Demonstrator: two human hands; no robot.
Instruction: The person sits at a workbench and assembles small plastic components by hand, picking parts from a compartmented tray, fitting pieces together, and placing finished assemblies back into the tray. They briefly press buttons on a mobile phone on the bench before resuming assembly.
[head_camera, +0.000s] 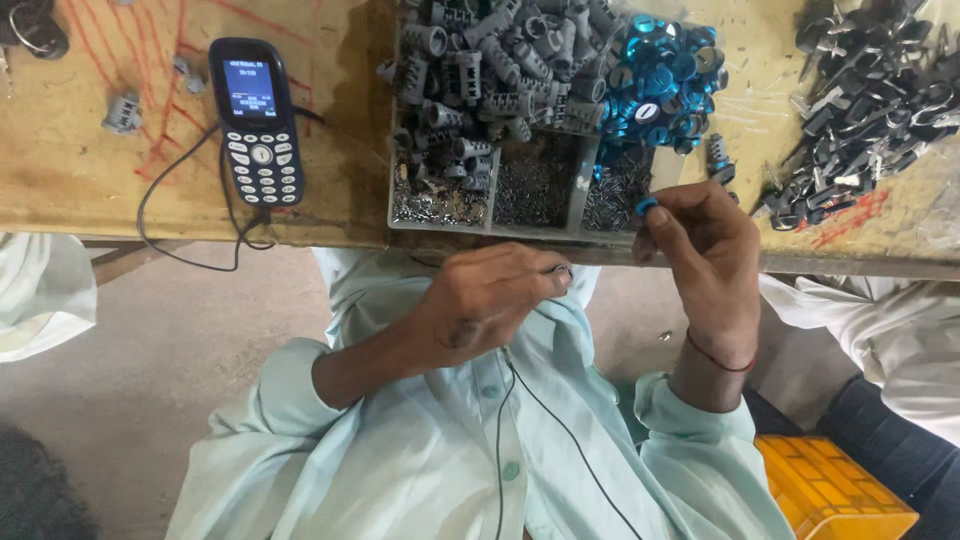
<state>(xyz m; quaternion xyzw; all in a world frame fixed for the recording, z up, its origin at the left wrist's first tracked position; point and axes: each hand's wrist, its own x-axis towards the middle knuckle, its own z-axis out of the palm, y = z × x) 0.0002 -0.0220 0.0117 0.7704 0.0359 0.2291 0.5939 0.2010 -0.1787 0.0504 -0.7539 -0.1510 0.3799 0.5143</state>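
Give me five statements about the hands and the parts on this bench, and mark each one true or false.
1. The right hand pinches a small blue ring at its fingertips. True.
2. The left hand rests flat on the phone. False: it is held over the lap, fingers closed on something too small to make out, well away from the phone.
3. The divided tray holds grey cylindrical parts and blue rings. True.
4. The phone's screen is dark. False: it is lit.
5. A pile of dark metal parts lies on the bench to the right of the tray. True.
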